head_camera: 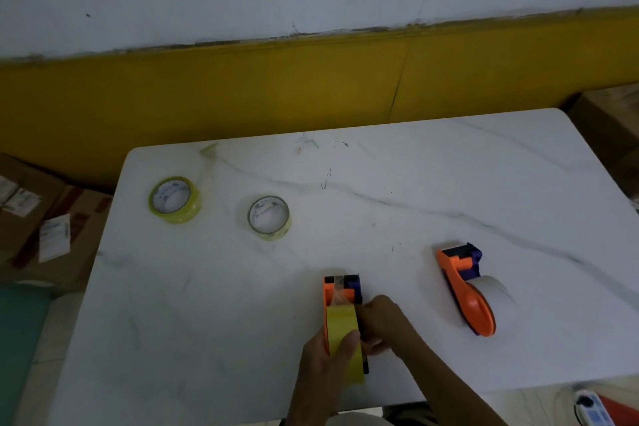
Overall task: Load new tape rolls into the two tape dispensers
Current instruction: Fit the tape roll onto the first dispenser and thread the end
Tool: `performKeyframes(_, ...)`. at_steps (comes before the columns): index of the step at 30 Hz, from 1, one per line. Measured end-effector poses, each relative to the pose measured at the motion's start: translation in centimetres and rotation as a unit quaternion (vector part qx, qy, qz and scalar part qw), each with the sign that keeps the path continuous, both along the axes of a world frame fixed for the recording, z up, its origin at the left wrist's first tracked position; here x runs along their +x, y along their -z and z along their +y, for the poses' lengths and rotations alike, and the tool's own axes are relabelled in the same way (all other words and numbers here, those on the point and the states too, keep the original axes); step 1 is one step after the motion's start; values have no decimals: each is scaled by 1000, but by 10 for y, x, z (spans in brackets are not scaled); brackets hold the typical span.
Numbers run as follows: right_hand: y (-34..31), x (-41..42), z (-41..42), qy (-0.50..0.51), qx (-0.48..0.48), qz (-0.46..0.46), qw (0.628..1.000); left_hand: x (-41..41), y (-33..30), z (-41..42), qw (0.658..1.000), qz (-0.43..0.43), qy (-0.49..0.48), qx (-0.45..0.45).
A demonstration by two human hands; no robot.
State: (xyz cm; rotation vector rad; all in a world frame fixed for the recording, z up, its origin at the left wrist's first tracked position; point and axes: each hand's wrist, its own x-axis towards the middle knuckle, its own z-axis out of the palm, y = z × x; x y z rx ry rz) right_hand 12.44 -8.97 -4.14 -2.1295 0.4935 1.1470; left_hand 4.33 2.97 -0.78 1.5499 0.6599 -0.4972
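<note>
An orange and purple tape dispenser (pixel 340 290) with a yellow tape roll (pixel 342 328) in it stands near the table's front edge. My left hand (pixel 325 367) grips the roll and the dispenser's rear from the left. My right hand (pixel 383 325) holds the dispenser's right side, fingers closed on it. A strip of tape runs from the roll up to the dispenser's front. A second orange dispenser (pixel 465 284) with a pale, clear roll (pixel 492 290) lies to the right, untouched. Two loose rolls lie at the left: a yellow one (pixel 175 199) and a thinner pale one (pixel 269 218).
The white marble-patterned table (pixel 449 183) stands against a yellow wall band (pixel 276 86). Cardboard boxes (pixel 41 218) sit on the floor at the left, another box (pixel 608 128) at the right. A power strip (pixel 591 408) lies on the floor at bottom right.
</note>
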Motion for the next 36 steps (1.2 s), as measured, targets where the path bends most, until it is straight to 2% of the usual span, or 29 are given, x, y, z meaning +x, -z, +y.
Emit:
performKeyframes(2, -5, 4, 2, -68, -54, -5, 996, -1, -3, -2, 1000, -17, -23, 6)
performKeyframes(5, -4, 0, 1, -212, -114, -9, 971, 12, -5, 8, 996, -57, -60, 33)
performKeyframes(7, 2, -9, -4, -216, -104, -12, 971, 25, -4, 21, 995, -50, -87, 28)
performKeyframes(10, 7, -17, -19, -196, -50, -26, 979, 37, 1, 36, 997, -45, -58, 3)
performKeyframes(12, 4, -16, -35, -191, 7, -21, 981, 39, 1, 36, 999, -41, -26, 16)
performKeyframes(14, -6, -13, -55, -169, 65, -75, 981, 38, 0, 34, 998, -34, -21, 50)
performKeyframes(16, -24, -9, -80, -146, 106, -185, 966, 40, -2, 34, 994, -27, -14, 106)
performKeyframes(18, -50, -7, -110, -104, 120, -324, 933, 44, -2, 37, 982, 1, 22, 190)
performKeyframes(20, -69, -5, -149, -15, 111, -454, 884, 47, -6, 36, 940, 47, 37, 337)
performKeyframes(21, -72, -4, -171, 25, 86, -497, 863, 47, -10, 32, 909, 49, 7, 414)
performKeyframes(22, -69, -3, -193, 57, 58, -509, 857, 44, -19, 21, 886, 10, -37, 463)
performKeyframes(23, -66, -4, -217, 81, 39, -474, 876, 41, -28, -1, 872, -64, -79, 479)
performKeyframes(25, -55, -4, -242, 106, 69, -299, 946, 34, -41, -51, 884, -205, -80, 413)
performKeyframes(26, -49, -8, -252, 97, 96, -219, 966, 32, -47, -92, 908, -226, -36, 352)
performKeyframes(27, -44, -13, -258, 72, 118, -178, 974, 31, -45, -131, 934, -206, 37, 291)
performKeyframes(29, -32, -23, -263, 11, 118, -199, 973, 31, -36, -204, 963, -125, 148, 189)
performKeyframes(30, -28, -28, -263, -2, 117, -226, 967, 32, -29, -231, 973, -90, 145, 154)
performKeyframes(33, -25, -38, -260, 8, 126, -296, 947, 35, -7, -264, 996, -40, 13, 83)
performKeyframes(36, -26, -36, -263, 53, 114, -327, 937, 39, -5, -266, 996, -29, -13, 87)
